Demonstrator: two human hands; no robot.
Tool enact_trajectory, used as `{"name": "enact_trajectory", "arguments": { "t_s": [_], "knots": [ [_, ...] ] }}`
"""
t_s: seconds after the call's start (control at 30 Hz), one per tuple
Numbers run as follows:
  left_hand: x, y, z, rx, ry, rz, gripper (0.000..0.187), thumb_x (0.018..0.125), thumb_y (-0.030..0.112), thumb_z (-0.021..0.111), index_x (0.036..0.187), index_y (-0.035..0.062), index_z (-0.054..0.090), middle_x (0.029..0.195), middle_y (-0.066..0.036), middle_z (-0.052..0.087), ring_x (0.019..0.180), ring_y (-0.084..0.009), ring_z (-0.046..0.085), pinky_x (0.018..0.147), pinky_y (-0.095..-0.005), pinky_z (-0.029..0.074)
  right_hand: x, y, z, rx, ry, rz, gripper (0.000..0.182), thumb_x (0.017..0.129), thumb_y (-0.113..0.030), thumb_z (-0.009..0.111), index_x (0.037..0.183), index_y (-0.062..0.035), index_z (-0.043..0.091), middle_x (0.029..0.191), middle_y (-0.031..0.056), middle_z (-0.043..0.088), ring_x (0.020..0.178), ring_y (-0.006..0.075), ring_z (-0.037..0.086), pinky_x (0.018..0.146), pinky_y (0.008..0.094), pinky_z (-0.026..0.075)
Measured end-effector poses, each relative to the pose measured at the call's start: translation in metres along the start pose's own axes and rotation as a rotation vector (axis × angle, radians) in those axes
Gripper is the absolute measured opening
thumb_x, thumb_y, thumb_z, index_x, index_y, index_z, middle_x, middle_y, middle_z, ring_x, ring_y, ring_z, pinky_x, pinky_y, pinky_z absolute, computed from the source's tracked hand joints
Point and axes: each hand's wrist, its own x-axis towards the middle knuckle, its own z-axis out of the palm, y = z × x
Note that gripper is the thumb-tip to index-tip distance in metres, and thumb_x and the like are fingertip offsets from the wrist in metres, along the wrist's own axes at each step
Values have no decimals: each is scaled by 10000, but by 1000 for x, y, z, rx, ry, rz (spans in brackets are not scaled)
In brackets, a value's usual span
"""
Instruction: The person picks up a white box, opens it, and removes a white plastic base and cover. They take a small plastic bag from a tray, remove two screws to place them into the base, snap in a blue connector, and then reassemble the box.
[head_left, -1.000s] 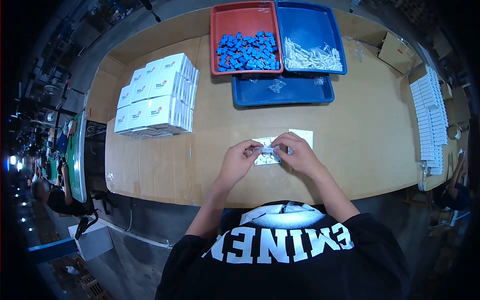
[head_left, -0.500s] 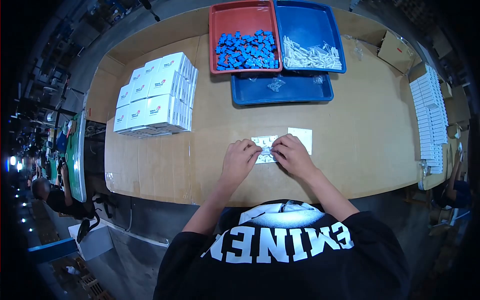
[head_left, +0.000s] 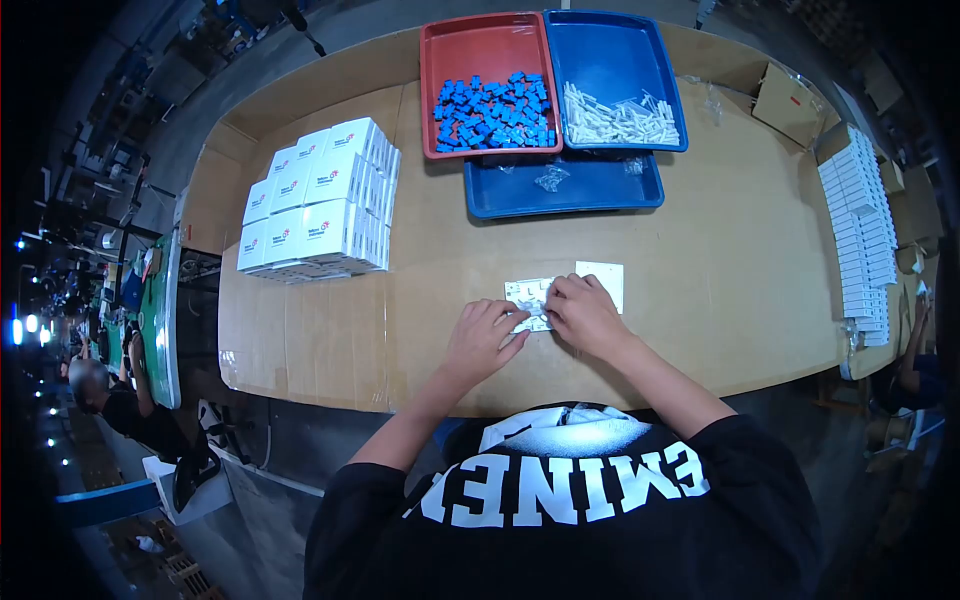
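My left hand [head_left: 482, 338] and my right hand [head_left: 583, 315] meet over a white plate-like part [head_left: 527, 293] that lies on the table's near middle. A small clear plastic bag [head_left: 538, 318] is pinched between the fingertips of both hands, just above that part. A second flat white plate [head_left: 608, 280] lies right behind my right hand. Most of the bag and the front of the first plate are hidden under my fingers.
At the back stand a red tray [head_left: 487, 40] of blue parts [head_left: 495, 110], a blue tray [head_left: 612, 50] of white parts [head_left: 620, 120], and a lower blue tray [head_left: 590, 190] with small bags. White boxes [head_left: 315, 200] are stacked left; another row of white boxes [head_left: 860, 235] lines the right edge.
Both hands have drawn slightly nearer to me and lower onto the white part. My left fingers have loosened and spread a little while still at the bag.
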Motion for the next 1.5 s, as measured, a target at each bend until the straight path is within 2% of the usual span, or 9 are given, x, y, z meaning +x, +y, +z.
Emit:
{"name": "enact_trajectory", "arguments": {
  "t_s": [0.13,0.23,0.53,0.7,0.8,1.03,1.1,1.43,1.5],
  "knots": [
    [0,8,3,13,6,-42,306,869,235,760,1135,93,709,1094,-80,644,1017,-279,607,881,-423,462,4,1,1,-79,-8,-65,111,803,-93,728,913,-87,739,956,50,650,958,246,630,823,404,448],
    [-3,8,9,12,41,-51,304,871,237,757,1132,91,700,1091,-93,640,1021,-295,607,878,-429,465,0,-1,1,-60,25,-85,100,837,-98,648,897,-107,728,940,78,663,940,273,644,802,427,463],
    [-9,16,12,-67,64,-177,346,880,260,761,1160,77,672,1186,-98,631,1119,-303,592,963,-443,456,31,-3,-40,-109,-338,-10,202,910,-278,648,931,-107,755,906,113,753,892,324,726,834,493,542],
    [-9,26,11,-57,206,-287,637,844,351,807,1371,76,578,1410,-168,536,1339,-351,485,1095,-482,381,88,20,-65,46,-157,50,223,931,-285,636,1013,-128,771,908,136,755,865,372,721,792,498,562],
    [-5,26,8,-35,173,-325,740,844,421,795,1440,78,521,1469,-170,502,1403,-366,435,1141,-510,326,137,31,-74,152,117,105,205,935,-251,643,1004,-100,763,882,167,743,839,386,715,751,489,561],
    [-4,24,8,1,120,-320,769,837,451,798,1438,58,520,1487,-155,513,1442,-391,410,1163,-528,285,274,63,-64,143,322,72,227,941,-188,640,1081,-33,729,1004,196,743,933,389,710,832,505,546],
    [-3,24,8,-4,104,-340,769,844,456,795,1442,60,516,1492,-149,512,1454,-391,399,1174,-525,276,312,78,-54,8,437,-40,226,933,-175,633,1086,-39,729,1005,202,724,976,408,686,873,513,536],
    [-4,21,10,-7,108,-344,778,843,476,792,1447,69,517,1484,-141,519,1457,-348,408,1185,-523,274,395,87,-39,-233,302,-5,248,913,-155,631,1128,-92,738,1189,175,637,1189,356,597,964,535,483],
    [-3,21,9,-13,119,-344,773,839,472,795,1441,71,521,1478,-138,520,1455,-334,413,1185,-532,273,397,87,-42,-299,195,14,293,927,-157,647,1207,-113,721,1169,138,617,1210,332,572,980,494,467]
  ]
}}
